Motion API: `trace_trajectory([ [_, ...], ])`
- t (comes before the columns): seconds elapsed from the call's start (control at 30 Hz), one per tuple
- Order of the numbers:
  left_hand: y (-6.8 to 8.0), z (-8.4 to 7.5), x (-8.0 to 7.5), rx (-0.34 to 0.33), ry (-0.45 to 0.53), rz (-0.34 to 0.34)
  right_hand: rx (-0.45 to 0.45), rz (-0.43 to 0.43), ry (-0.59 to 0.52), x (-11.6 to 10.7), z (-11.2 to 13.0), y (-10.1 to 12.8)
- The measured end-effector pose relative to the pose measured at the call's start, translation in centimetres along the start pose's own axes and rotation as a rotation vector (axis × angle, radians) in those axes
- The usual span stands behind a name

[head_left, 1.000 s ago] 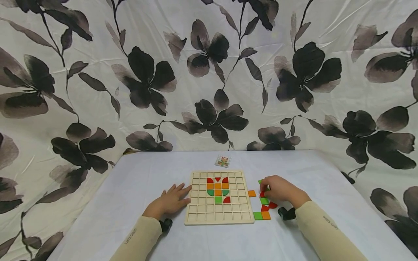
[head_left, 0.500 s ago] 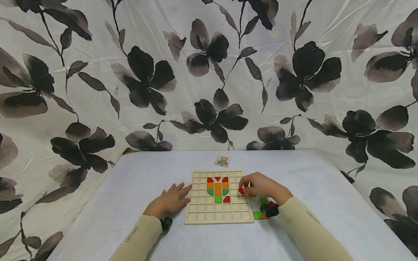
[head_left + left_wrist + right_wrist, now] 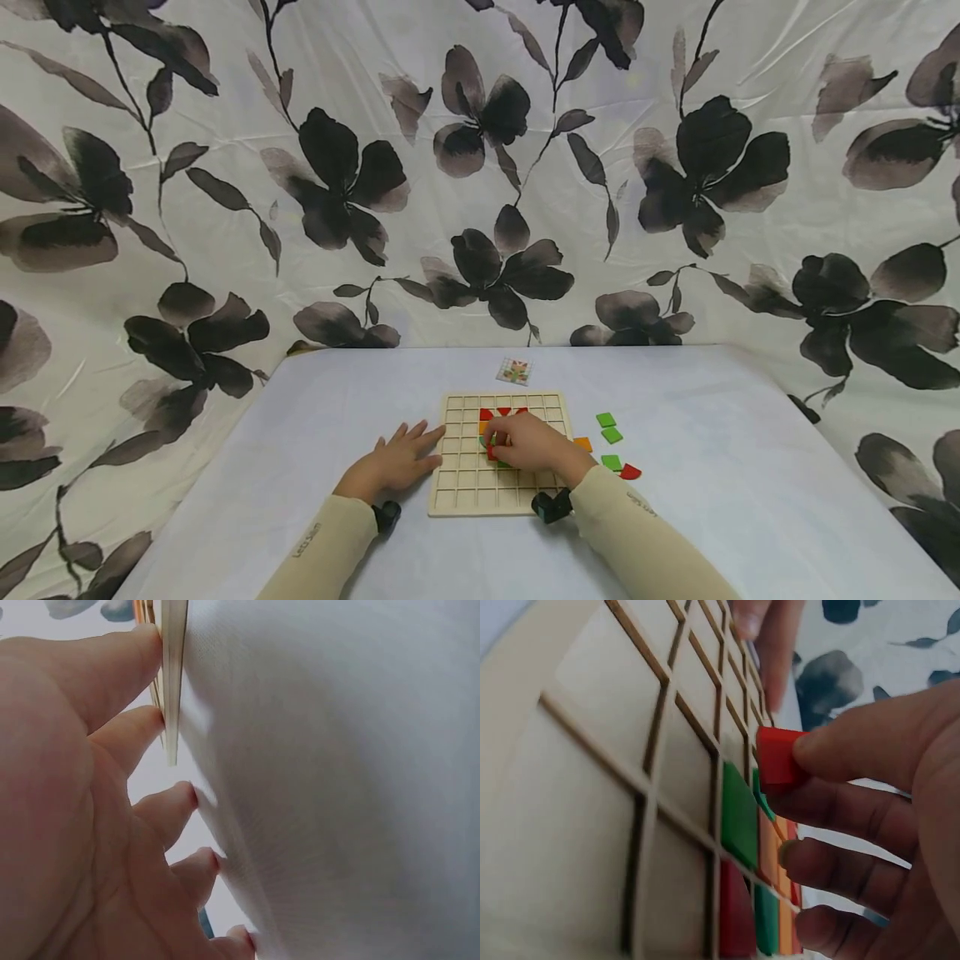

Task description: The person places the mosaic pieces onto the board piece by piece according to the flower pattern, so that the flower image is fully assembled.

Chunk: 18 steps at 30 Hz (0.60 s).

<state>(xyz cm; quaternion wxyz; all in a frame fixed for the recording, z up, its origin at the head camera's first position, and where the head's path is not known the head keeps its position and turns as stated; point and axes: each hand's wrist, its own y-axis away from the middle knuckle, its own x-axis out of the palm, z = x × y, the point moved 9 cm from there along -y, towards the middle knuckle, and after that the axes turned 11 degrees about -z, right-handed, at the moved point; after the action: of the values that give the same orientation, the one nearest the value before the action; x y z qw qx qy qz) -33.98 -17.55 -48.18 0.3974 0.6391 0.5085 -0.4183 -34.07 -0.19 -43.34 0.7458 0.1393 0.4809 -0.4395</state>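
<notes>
My right hand [image 3: 528,442] is over the middle of the wooden grid board [image 3: 453,479], pinching a red tile [image 3: 780,756] between thumb and forefinger. In the right wrist view that tile is held just above the grid, close to a green tile [image 3: 739,817] set in a cell. Red, orange and green tiles fill part of the board's upper middle, partly hidden under the hand. My left hand [image 3: 393,462] lies with fingers spread at the board's left side. Its thumb and forefinger touch the board's edge [image 3: 172,682] in the left wrist view.
Right of the board lie loose green tiles [image 3: 606,420], a red quarter-round tile [image 3: 630,472] and an orange tile [image 3: 582,444]. A small pattern card [image 3: 514,371] sits beyond the board on the white tablecloth [image 3: 360,383]. Floral fabric [image 3: 495,167] hangs behind.
My right hand has picked a red tile from the loose pieces on the right and carried it left over the board's middle. The left hand has stayed at the board's left edge.
</notes>
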Motion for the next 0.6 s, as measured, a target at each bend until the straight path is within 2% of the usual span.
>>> trace_trajectory([
  [0.2, 0.0, -0.1, -0.1, 0.005, 0.008, -0.005, 0.046, -0.05, -0.033, 0.8, -0.1, -0.7],
  [0.37, 0.0, 0.0, 0.0, -0.002, 0.006, -0.006, 0.066, -0.051, -0.053, 1.3, -0.2, -0.9],
  [0.6, 0.1, 0.0, 0.0, -0.014, 0.001, -0.001, 0.098, -0.069, 0.014, 1.9, -0.3, -0.7],
])
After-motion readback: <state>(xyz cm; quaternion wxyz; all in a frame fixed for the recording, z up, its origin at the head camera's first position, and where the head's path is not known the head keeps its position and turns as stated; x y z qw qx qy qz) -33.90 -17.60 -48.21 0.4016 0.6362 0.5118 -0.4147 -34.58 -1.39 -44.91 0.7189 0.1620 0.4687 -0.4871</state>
